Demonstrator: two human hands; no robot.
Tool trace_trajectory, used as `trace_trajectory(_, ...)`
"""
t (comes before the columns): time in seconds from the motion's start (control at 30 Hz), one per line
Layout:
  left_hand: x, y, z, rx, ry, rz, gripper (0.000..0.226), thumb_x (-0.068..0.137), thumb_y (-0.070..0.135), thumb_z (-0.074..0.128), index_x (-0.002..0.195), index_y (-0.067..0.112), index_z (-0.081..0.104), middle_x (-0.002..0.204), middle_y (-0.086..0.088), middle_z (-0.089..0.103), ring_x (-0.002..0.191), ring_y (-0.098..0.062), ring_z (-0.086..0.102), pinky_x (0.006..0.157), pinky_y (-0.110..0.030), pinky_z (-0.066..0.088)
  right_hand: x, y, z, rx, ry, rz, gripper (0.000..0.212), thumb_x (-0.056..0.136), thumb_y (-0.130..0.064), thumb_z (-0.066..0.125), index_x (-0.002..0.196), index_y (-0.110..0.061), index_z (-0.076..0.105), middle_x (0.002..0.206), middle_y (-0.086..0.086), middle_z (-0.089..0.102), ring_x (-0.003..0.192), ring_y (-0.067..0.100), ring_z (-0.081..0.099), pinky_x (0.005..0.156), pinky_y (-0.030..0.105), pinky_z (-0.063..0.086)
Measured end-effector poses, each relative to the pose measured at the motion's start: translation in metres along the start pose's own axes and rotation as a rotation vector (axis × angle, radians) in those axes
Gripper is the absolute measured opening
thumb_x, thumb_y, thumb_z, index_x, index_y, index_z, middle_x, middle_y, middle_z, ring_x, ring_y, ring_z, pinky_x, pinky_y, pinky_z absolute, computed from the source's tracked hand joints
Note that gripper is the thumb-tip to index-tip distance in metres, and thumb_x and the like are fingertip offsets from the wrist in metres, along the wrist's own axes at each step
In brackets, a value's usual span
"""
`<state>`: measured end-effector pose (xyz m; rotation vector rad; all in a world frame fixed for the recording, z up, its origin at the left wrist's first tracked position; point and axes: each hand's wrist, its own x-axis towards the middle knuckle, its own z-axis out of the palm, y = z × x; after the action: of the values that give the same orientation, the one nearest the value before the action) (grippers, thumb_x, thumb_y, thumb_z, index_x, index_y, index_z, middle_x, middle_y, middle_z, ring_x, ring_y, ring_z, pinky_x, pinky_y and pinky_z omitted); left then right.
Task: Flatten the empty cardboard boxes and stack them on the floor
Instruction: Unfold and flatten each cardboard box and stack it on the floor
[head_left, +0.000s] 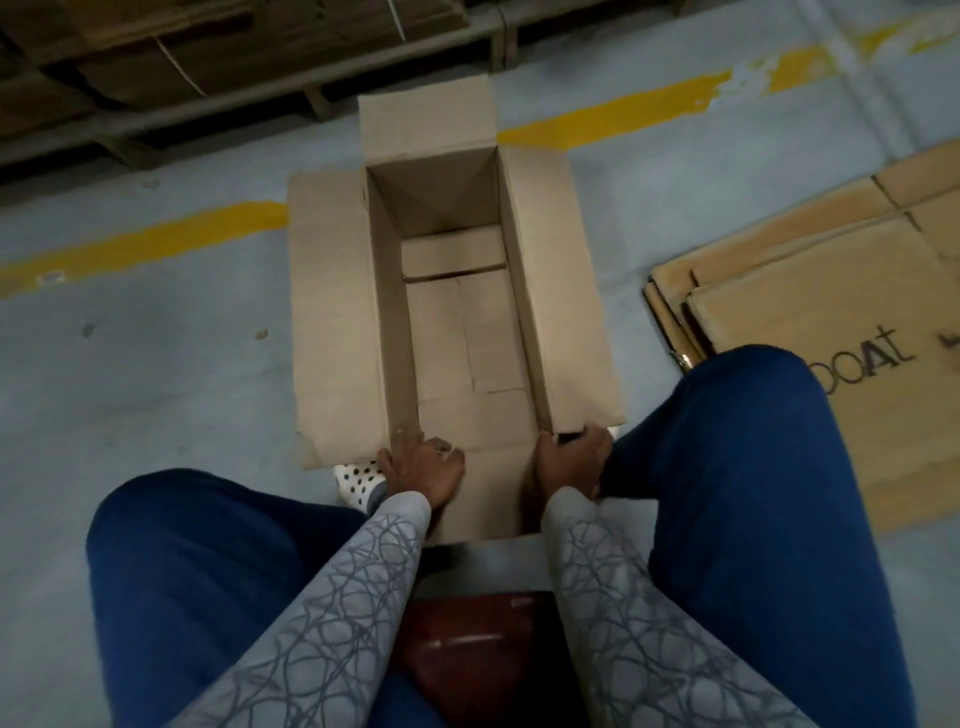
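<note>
1 open brown rectangular cardboard box (457, 332) stands upright on the pale grey concrete floor (156, 374), between the person's 2 knees in blue trousers (753, 493), with all 4 top flaps spread outward. To its right, apart from it, lies 1 pile of flattened tan cardboard sheets (831, 280) with black lettering on top; how many layers it has is hard to tell. Both hands are on the box's near end. The left hand (421, 467) grips the near left corner, fingers bent and close together over the rim. The right hand (571, 460) clasps the near right corner, fingers curled round its outer side. A worn yellow painted stripe (156, 239) runs across the floor behind the box, and 1 white dotted sock (358, 480) shows beside the left hand
</note>
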<state>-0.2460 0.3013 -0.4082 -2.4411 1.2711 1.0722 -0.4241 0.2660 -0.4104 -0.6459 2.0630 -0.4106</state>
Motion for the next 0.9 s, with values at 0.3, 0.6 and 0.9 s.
trace_trajectory(0.3,-0.071,0.011,-0.01,-0.206,-0.091,0.046,0.084,0.064,0.053,0.071,0.145,0.038,0.054,0.153,0.004,0.052,0.144,-0.024,0.042,0.121,-0.054,0.028,0.0,0.02,-0.02,-0.416,-0.282,-0.034,0.077,0.074,-0.058,0.049,0.141,-0.022,0.06,0.156,0.011,0.044,0.141,0.038,0.04,0.115,0.044,0.033)
trace_trajectory(0.6,-0.12,0.009,-0.013,0.217,-0.032,0.232,0.098,0.083,0.042,0.079,0.161,0.031,0.022,0.168,-0.004,0.021,0.153,-0.029,0.024,0.116,-0.059,0.031,-0.063,0.003,-0.035,-0.001,-0.391,-0.265,0.025,0.094,-0.006,0.067,0.118,-0.004,0.074,0.102,0.008,0.069,0.096,0.022,0.062,0.06,0.019,0.042)
trace_trajectory(0.9,-0.126,0.01,-0.019,0.194,0.029,0.237,0.082,0.086,0.036,0.071,0.156,0.018,0.032,0.148,-0.014,0.046,0.133,-0.036,0.049,0.104,-0.046,0.049,-0.078,0.014,-0.03,0.222,-0.558,-0.424,0.035,0.096,0.01,0.059,0.127,-0.005,0.065,0.112,0.007,0.07,0.104,0.02,0.065,0.098,0.033,0.052)
